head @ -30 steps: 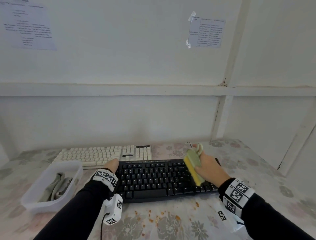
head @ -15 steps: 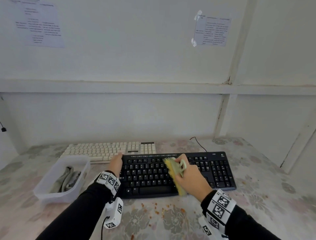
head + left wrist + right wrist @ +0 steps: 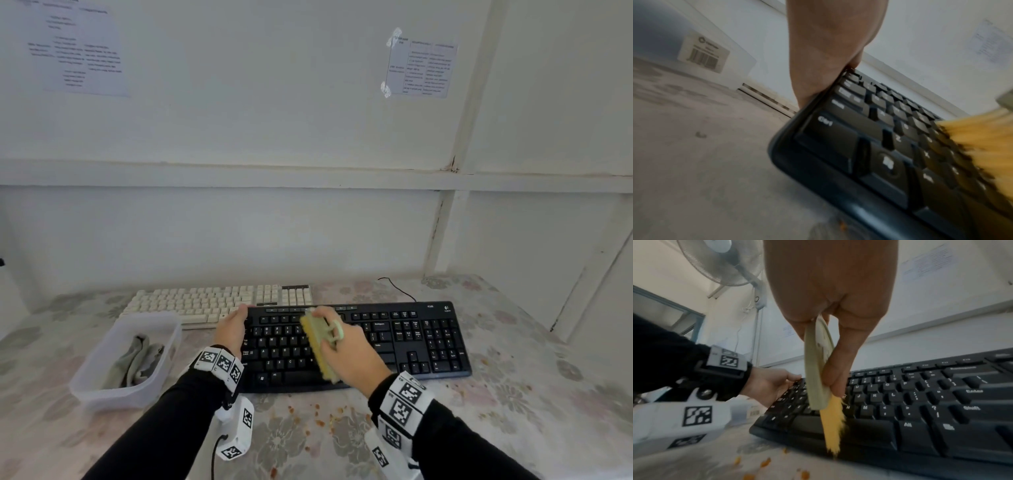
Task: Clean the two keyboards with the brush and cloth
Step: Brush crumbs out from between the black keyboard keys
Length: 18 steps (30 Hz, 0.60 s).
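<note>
A black keyboard (image 3: pixel 411 339) lies across the table in front of me, with a white keyboard (image 3: pixel 205 301) behind it to the left. My right hand (image 3: pixel 346 346) grips a pale green brush (image 3: pixel 320 342) with yellow bristles (image 3: pixel 833 423) that rest on the black keyboard's (image 3: pixel 920 410) letter keys. My left hand (image 3: pixel 233 327) holds the black keyboard's (image 3: pixel 859 146) far left corner, fingers curled over its edge. A grey cloth (image 3: pixel 137 359) lies in a clear plastic tub (image 3: pixel 102 390) at the left.
Orange crumbs (image 3: pixel 318 414) are scattered on the flowered tablecloth before the black keyboard. A thin black cable (image 3: pixel 397 289) runs behind it to the wall. A wall fan (image 3: pixel 725 261) shows in the right wrist view. The table's right part holds only crumbs.
My right hand has swept the brush leftward across the black keyboard, from its right section to the letter keys. My left hand has stayed at the keyboard's left corner.
</note>
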### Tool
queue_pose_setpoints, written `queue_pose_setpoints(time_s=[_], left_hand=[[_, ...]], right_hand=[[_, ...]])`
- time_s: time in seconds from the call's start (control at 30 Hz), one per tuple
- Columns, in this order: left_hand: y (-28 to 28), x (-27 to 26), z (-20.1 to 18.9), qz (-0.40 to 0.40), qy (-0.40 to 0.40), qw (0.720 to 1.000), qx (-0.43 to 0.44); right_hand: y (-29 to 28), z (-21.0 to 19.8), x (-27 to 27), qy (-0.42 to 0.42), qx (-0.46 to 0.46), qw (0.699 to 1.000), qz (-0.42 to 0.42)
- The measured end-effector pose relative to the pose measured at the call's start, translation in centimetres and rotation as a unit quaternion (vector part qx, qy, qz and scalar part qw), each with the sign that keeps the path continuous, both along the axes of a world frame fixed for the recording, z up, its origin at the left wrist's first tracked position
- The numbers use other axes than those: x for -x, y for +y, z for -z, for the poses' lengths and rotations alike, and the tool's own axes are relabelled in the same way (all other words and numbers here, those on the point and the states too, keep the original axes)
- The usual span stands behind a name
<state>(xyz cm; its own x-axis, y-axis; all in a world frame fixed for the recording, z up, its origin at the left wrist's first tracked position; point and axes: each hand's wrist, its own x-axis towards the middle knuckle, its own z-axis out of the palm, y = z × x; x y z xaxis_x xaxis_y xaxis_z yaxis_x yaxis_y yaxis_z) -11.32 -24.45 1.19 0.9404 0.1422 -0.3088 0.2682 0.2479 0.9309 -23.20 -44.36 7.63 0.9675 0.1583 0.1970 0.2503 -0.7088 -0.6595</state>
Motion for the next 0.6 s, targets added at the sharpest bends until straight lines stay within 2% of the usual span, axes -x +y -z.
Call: queue_pose_setpoints(time_s=[0.13, 0.23, 0.43, 0.6], left_hand=[[0.3, -0.1, 0.3, 0.000, -0.002, 1.000, 0.018], [0.4, 0.0, 0.5, -0.012, -0.011, 0.999, 0.034], [0.0, 0.4, 0.3, -0.015, -0.027, 0.997, 0.066], [-0.2, 0.4, 0.4, -0.021, -0.046, 0.995, 0.083]], right_hand=[[0.5, 1.8, 0.6, 0.049, 0.045, 0.998, 0.003], [0.9, 1.3, 0.7, 0.066, 0.047, 0.997, -0.002], [4.3, -0.2, -1.2, -0.043, -0.040, 0.998, -0.017], [6.9, 0.9, -1.8, -0.006, -0.046, 0.999, -0.006]])
